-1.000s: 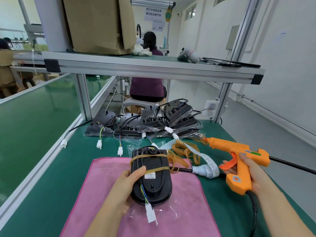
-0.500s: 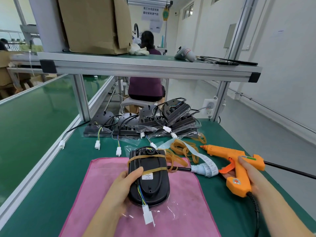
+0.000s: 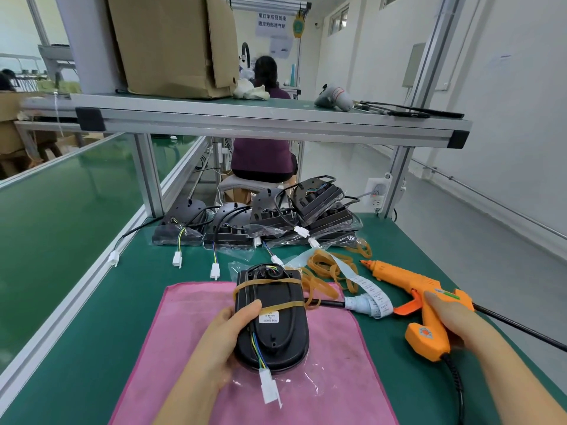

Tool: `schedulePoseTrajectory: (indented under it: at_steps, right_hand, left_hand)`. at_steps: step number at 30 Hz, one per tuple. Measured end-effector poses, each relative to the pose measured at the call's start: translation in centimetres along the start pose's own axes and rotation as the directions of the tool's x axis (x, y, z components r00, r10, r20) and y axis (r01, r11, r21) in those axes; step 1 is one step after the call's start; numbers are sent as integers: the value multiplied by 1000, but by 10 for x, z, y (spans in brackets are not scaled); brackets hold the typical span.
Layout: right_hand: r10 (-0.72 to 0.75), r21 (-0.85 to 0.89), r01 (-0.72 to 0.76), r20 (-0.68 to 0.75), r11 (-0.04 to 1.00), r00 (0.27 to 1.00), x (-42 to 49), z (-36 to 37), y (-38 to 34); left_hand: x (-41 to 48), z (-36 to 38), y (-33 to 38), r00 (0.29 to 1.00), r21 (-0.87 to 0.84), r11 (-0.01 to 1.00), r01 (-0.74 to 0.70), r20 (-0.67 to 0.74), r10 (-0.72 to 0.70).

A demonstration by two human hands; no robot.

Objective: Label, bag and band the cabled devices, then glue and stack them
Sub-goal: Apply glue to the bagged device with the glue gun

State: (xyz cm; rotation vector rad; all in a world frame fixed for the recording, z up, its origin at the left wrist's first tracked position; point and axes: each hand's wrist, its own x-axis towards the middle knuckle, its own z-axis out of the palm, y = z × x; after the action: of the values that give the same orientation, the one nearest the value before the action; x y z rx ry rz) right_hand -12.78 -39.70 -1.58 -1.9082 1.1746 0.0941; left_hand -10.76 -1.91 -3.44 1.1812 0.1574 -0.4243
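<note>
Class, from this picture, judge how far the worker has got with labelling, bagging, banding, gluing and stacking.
Done: the device carries a label, a clear bag and two rubber bands. In hand: the left hand grips it on the pink cloth, the right hand holds the glue gun. Left: gluing, apparently, then stacking on the pile behind.

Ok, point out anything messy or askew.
Loose rubber bands lie tangled with the label strip beside the glue gun. The topmost device on the back pile sits tilted, propped on the others. The pink cloth under the held device shows smudges.
</note>
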Motion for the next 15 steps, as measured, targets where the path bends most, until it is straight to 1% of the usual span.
schedulePoseTrajectory:
  at_steps: [5, 9, 11, 13, 15]
  right_hand:
    - [-16, -77, 16, 1, 997, 1000, -3, 3, -6]
    - [23, -139, -25, -12, 990, 1000, -9, 4, -12]
    - [0, -241, -10, -42, 970, 999, -9, 3, -11]
    - [-59, -397, 19, -89, 917, 994, -12, 2, -10]
    - [-107, -463, 45, -110, 885, 988, -12, 2, -10]
  left_hand:
    - [-2, 0, 3, 1000, -8, 1000, 8, -4, -8]
    - [-3, -3, 3, 1000, -11, 1000, 8, -8, -8]
    - [-2, -5, 2, 1000, 0, 1000, 7, -10, -7]
    - [-2, -6, 2, 1000, 10, 1000, 6, -15, -6]
    - [-1, -7, 2, 1000, 15, 1000, 7, -26, -7]
